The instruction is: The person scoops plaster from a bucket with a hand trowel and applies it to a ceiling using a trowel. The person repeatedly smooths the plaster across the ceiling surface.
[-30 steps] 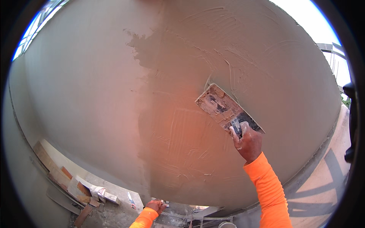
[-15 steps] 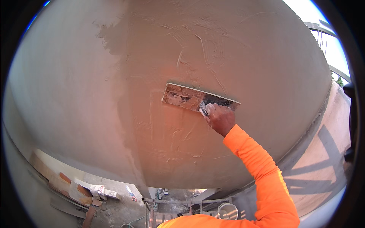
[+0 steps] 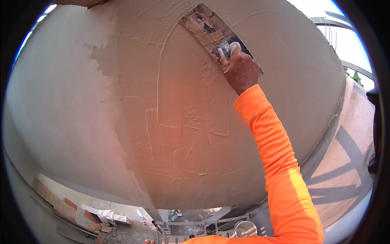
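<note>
My right hand (image 3: 242,69) is closed round the handle of a rectangular plastering trowel (image 3: 205,27). The trowel's blade lies against the wall (image 3: 183,142), tilted with its left end higher, and its back is smeared with plaster. Wet brownish plaster with ridges and curved trowel marks covers the middle of the wall around it. Paler, smoother plaster (image 3: 61,97) spreads to the left. I do not see my left hand; a small skin-coloured shape at the lower edge is too cut off to make out.
Below the wall are scaffold rails (image 3: 183,223) and a pale bucket (image 3: 245,229). Wooden boards (image 3: 61,207) and a crumpled bag (image 3: 106,215) lie at the lower left. A sunlit wall (image 3: 345,142) with barred shadows stands at the right. A brown edge (image 3: 81,2) shows at the top left.
My right hand has swept the trowel upward and turned it to a steeper tilt. Fresh curved ridges mark the plaster below and beside it. The view has shifted slightly.
</note>
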Tool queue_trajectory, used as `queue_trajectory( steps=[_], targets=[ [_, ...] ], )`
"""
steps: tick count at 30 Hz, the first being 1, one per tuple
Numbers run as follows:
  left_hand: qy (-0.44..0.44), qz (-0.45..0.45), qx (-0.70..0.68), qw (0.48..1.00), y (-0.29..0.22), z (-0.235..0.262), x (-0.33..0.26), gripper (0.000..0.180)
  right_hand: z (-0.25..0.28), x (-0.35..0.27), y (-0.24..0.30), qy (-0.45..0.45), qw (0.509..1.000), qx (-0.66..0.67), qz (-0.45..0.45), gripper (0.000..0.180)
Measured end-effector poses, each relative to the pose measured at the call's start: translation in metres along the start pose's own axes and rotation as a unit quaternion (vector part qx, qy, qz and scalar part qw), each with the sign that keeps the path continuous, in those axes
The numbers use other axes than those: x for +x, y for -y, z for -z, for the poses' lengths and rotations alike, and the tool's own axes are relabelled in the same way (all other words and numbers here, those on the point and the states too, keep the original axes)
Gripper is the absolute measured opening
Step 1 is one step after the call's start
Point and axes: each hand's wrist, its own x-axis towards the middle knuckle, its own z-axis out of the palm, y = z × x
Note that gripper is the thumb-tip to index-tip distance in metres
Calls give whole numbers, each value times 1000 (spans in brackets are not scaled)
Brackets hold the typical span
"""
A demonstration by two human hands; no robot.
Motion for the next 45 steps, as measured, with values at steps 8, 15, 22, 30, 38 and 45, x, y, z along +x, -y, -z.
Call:
queue_trajectory(
  steps=[8, 15, 22, 30, 38, 45],
  targets=[
    [-28, 66, -89, 993, 3, 6, -10, 17, -6, 20, 19, 47, 991, 115, -46, 49],
    [-1, -25, -44, 999, -43, -2, 1, 13, 21, 63, -43, -7, 992, 0, -126, 44],
    [10, -72, 15, 997, -95, -35, 20, 12, 56, 77, -90, -100, 989, 76, -82, 51],
    [16, -104, 62, 993, -132, -60, 36, 13, 60, 147, -80, -7, 986, 39, -164, 59],
    [-1, -71, 111, 991, -105, -62, 23, 18, 23, 152, 7, 38, 997, 35, 57, 56],
    [-21, -4, 174, 984, -51, -48, 6, 22, -6, 13, 31, 154, 960, 30, 231, 44]
  ],
)
